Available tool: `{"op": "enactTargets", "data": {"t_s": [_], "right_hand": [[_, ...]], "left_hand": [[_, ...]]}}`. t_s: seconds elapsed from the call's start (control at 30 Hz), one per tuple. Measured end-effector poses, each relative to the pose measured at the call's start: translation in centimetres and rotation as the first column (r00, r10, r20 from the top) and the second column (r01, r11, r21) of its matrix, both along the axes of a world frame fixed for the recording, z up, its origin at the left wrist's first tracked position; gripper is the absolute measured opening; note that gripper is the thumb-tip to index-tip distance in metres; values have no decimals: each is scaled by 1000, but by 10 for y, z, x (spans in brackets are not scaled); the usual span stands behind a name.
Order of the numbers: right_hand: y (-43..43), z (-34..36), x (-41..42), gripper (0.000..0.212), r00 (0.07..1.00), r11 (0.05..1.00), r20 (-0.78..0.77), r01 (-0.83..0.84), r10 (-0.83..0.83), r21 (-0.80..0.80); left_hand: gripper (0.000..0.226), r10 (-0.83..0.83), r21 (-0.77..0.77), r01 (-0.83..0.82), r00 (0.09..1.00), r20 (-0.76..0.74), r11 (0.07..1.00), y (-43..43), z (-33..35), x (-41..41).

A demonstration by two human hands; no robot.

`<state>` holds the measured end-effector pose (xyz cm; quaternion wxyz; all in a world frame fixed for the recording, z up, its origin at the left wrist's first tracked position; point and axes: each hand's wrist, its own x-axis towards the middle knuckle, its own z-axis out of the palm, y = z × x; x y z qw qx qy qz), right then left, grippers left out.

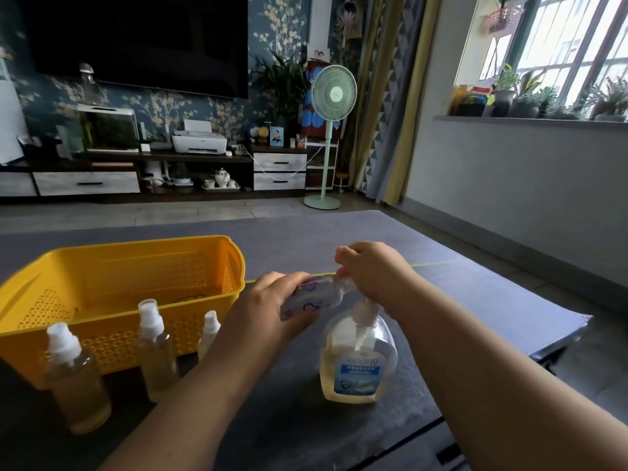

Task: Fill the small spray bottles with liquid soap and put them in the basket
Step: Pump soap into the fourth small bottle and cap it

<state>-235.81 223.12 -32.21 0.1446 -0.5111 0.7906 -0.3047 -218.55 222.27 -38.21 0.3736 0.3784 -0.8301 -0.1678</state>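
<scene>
My left hand (272, 302) grips a small bottle with a purple-patterned label (312, 295), held tilted on its side above the table. My right hand (372, 268) pinches the bottle's clear neck and cap end. Directly below stands the big liquid soap pump bottle (356, 362), part full of yellowish liquid, its pump head partly hidden by my right hand. Three small spray bottles with white tops stand in front of the yellow basket (112, 266): one at the left (76, 379), one in the middle (156, 351), one mostly hidden behind my left forearm (209, 334).
The dark grey table (306, 402) ends close on the right and near sides. A purple-grey mat lies beyond it on the floor. A TV cabinet, a standing fan and a window sill with plants are far off.
</scene>
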Motion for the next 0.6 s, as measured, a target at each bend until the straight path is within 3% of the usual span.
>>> {"op": "enactTargets", "data": {"t_s": [0.6], "right_hand": [[1, -15, -2, 42, 999, 999, 32, 34, -35, 28]], "left_hand": [[49, 10, 27, -12, 998, 62, 1000, 5, -2, 0]]}}
